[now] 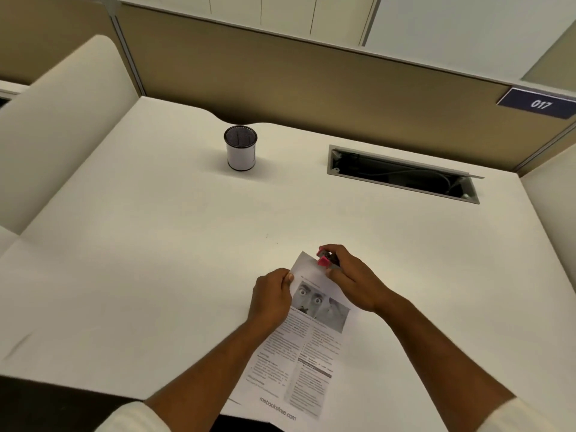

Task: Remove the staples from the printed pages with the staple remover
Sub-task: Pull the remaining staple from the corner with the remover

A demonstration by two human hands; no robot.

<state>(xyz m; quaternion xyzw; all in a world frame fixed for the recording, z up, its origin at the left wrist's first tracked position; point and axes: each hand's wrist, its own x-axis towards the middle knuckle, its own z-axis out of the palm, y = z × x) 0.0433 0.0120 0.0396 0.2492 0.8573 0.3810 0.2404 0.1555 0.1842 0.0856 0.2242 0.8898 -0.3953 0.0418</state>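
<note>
The printed pages lie on the white desk in front of me, with a black-and-white picture of a face near the top and columns of text below. My left hand pinches the pages' left edge near the top. My right hand grips a pink staple remover and holds it against the pages' top corner. The staple itself is hidden under the remover.
A white mesh pen cup stands at the back of the desk. An open cable slot is set into the desk at the back right. Beige partition walls enclose the desk, with a "017" plate at right.
</note>
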